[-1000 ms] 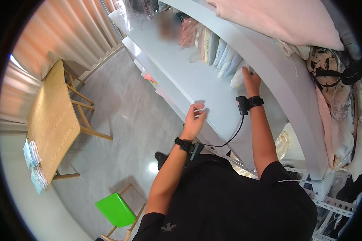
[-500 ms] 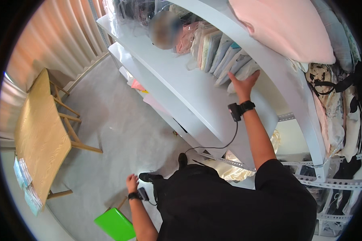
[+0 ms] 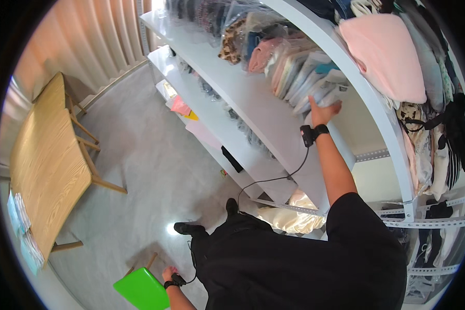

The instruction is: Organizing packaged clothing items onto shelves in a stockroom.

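My right hand (image 3: 324,110) reaches onto a pale shelf, thumb and fingers apart, against the near end of a row of folded clothes in clear plastic bags (image 3: 306,78). The bags lean on one another; one has a teal patch. Whether the fingertips press on the last bag or only touch it is hard to see. My left hand (image 3: 170,273) hangs low beside a green stool (image 3: 141,289), fingers loosely bent, with nothing visible in it. Each wrist wears a black strap with a small box, and a cable crosses from the right one.
On the shelf above lie a pink folded cloth (image 3: 385,57) and more garments. Lower shelves (image 3: 212,93) hold bagged items. Shiny cream fabric (image 3: 294,219) sits near my legs. A wooden table (image 3: 51,160) carries stacked packets (image 3: 23,232) at left, before a curtain (image 3: 88,41).
The view has shifted, showing more of the shelves. My right hand remains at the row's end, its wrist turned slightly. My left hand has dropped lower, closer to the green stool.
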A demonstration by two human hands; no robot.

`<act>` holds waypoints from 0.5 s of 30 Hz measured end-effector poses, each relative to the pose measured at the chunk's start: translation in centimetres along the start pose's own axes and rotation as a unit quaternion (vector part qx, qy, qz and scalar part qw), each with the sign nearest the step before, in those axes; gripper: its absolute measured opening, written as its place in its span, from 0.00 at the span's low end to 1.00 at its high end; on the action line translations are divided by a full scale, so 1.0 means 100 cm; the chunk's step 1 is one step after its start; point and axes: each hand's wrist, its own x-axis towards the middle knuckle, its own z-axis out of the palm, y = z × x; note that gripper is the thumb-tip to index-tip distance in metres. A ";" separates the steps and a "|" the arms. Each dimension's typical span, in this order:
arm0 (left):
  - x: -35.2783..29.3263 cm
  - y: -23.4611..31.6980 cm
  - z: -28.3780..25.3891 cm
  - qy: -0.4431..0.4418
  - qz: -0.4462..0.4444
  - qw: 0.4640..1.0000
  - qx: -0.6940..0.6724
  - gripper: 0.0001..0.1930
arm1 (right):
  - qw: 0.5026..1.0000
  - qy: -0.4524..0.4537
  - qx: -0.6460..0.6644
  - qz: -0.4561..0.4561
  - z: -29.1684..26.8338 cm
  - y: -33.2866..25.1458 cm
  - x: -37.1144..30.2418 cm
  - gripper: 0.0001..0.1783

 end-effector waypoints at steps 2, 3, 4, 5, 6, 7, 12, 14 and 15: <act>-0.004 0.004 -0.029 0.016 0.068 0.997 0.019 0.09 | 1.000 -0.021 -0.015 0.008 0.006 0.003 -0.014 0.72; -0.007 0.007 -0.044 0.030 0.135 0.989 0.046 0.10 | 0.997 -0.067 -0.027 0.027 0.008 0.005 -0.024 0.74; -0.010 0.015 -0.049 0.063 0.195 0.967 0.149 0.10 | 0.997 -0.052 -0.050 0.036 0.012 0.028 -0.020 0.74; -0.025 0.031 -0.044 0.103 0.242 0.931 0.252 0.11 | 0.995 -0.043 -0.082 0.024 0.004 0.042 -0.021 0.75; -0.031 0.042 -0.043 0.112 0.260 0.920 0.271 0.11 | 0.986 -0.049 -0.158 0.034 -0.003 0.057 -0.016 0.75; -0.037 0.054 -0.044 0.124 0.275 0.909 0.289 0.12 | 0.973 -0.047 -0.219 0.057 -0.004 0.076 -0.013 0.75; -0.085 0.054 -0.068 0.078 0.311 0.772 0.550 0.11 | 0.984 0.007 -0.041 -0.174 -0.058 -0.051 -0.134 0.39; -0.091 0.057 -0.060 0.048 0.239 0.805 0.541 0.12 | 0.973 -0.076 0.011 -0.217 -0.059 -0.069 -0.183 0.30; -0.094 0.060 -0.055 0.040 0.203 0.830 0.518 0.12 | 0.962 -0.201 0.045 -0.178 -0.055 -0.064 -0.217 0.25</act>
